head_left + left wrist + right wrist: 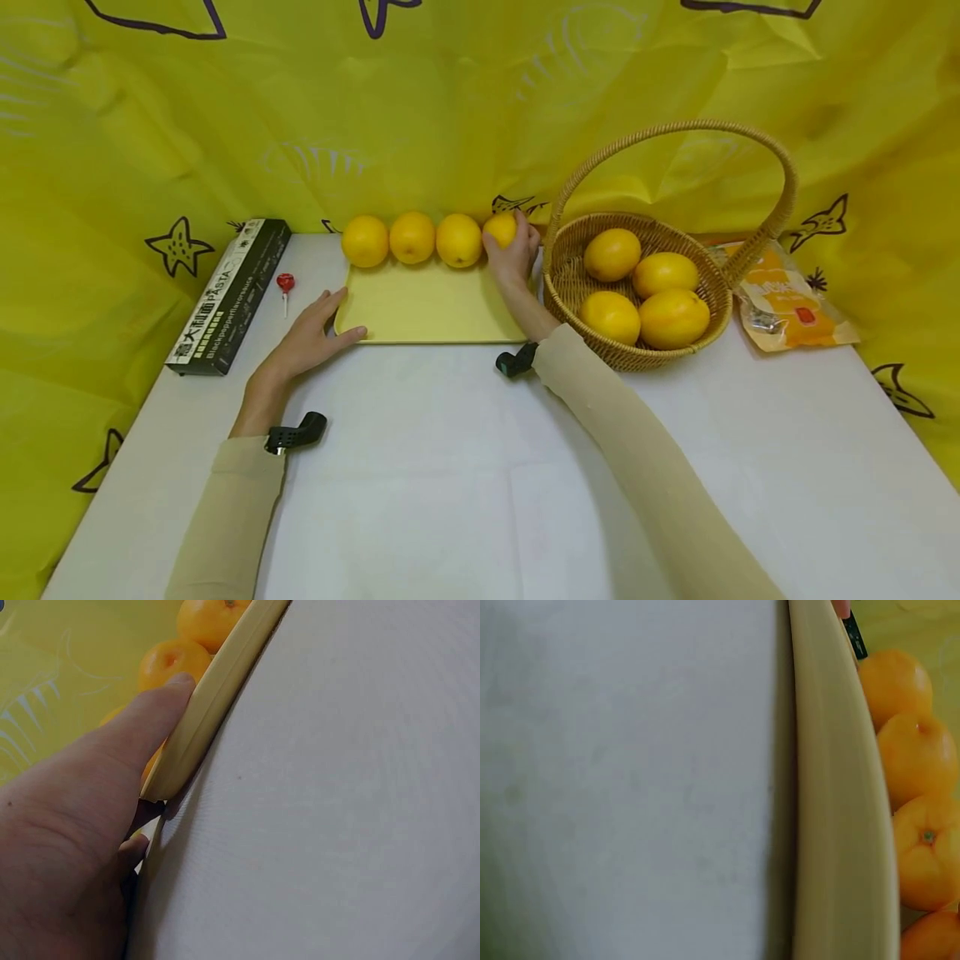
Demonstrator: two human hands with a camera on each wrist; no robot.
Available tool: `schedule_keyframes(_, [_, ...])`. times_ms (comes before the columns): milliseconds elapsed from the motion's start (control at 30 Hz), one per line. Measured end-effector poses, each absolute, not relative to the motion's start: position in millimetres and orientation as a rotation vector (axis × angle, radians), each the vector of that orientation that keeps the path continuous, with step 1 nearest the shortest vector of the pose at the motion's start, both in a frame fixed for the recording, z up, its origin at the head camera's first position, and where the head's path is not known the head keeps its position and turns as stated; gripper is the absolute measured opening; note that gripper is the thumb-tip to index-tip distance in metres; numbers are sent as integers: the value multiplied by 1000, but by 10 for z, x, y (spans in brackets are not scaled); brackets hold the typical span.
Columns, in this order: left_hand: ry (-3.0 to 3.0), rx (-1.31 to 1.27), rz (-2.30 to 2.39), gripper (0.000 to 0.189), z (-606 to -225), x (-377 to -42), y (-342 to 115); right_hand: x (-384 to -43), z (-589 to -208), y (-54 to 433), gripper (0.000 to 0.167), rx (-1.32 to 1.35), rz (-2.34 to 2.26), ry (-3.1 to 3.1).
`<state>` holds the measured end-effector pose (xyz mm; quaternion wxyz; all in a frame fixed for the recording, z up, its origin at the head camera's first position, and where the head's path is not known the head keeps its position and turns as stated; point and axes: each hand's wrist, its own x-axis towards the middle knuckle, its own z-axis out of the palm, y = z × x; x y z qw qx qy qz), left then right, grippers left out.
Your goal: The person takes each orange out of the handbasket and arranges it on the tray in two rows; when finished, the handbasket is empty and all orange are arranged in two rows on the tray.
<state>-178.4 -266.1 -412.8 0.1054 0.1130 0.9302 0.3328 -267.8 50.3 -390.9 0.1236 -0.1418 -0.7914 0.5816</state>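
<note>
A shallow pale-yellow tray (427,312) lies on the table with a row of oranges (412,238) along its far side. My right hand (512,254) grips the orange (499,228) at the row's right end, thumb on its left and fingers over its right. At the tray's near-left corner, my left hand (307,337) holds the rim; in the left wrist view its thumb (154,720) lies over the edge, the other fingers partly hidden. The right wrist view shows the tray's near rim (840,795) and the oranges (916,761) behind it; the right fingers are out of that view.
Right of the tray stands a wicker basket (630,360) with a tall handle and several oranges (666,275) inside. An orange snack bag (798,304) lies beyond it. To the left are a black-and-white pasta box (228,296) and a red lollipop (286,283). Yellow cloth (450,108) hangs behind.
</note>
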Motion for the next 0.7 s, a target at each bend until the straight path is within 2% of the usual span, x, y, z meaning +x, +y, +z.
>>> schedule_keyframes(433, [2724,320,994,91,-4107,-1752,-2633,-2643,-3860,542,73,-353,1580,-2378])
schedule_keyframes(567, [2725,316,984,92,-4105,-1754,-2633,-2500,-3779,510,71,-128,1440,-2380])
schedule_keyframes(700, [2724,315,984,93,-4103,-1764,-2642,-2154,-3570,444,69,177,1490,-2400])
